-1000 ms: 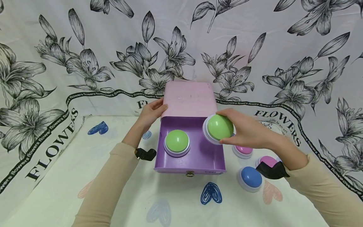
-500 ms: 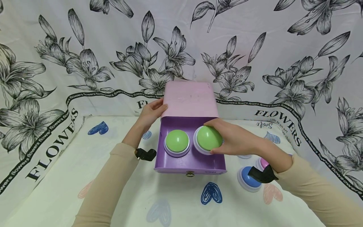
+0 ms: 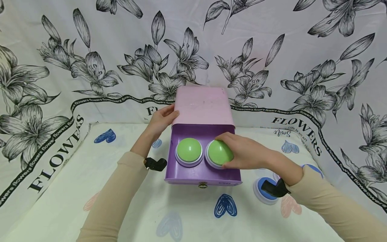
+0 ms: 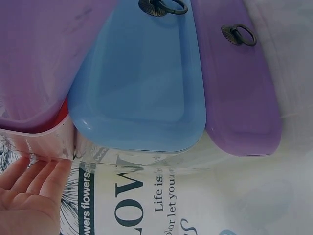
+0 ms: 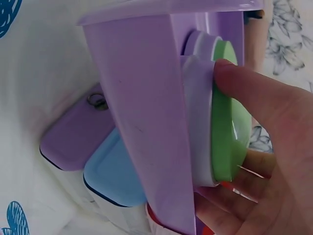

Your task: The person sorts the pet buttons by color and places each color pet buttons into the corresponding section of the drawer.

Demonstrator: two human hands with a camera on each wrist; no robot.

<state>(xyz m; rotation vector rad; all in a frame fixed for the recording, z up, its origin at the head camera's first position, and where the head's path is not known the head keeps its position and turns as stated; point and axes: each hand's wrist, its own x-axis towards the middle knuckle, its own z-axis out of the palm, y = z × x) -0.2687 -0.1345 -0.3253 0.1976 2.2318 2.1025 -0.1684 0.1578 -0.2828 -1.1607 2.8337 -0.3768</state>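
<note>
A small drawer cabinet with a pink top (image 3: 203, 104) stands in the middle of the head view, its purple top drawer (image 3: 208, 176) pulled out. Inside that drawer, at left, sits a green dome push button (image 3: 188, 149) on a white base. My right hand (image 3: 251, 151) grips a second green push button (image 3: 220, 153) by its rim, thumb and fingers on either side, in the drawer's right half beside the first. My left hand (image 3: 161, 119) rests against the cabinet's left side, its fingers (image 4: 36, 178) straight along the pink frame in the left wrist view.
Below the open drawer are a blue drawer (image 4: 142, 83) and a purple drawer (image 4: 239, 83) with ring pulls, both closed. A blue push button (image 3: 266, 195) stands right of the cabinet; others are mostly hidden by my right arm. A flower-printed cloth (image 3: 254, 20) hangs behind.
My right hand has carried the green push button left and down into the drawer, next to the other green one. The left hand has stayed at the cabinet's side.
</note>
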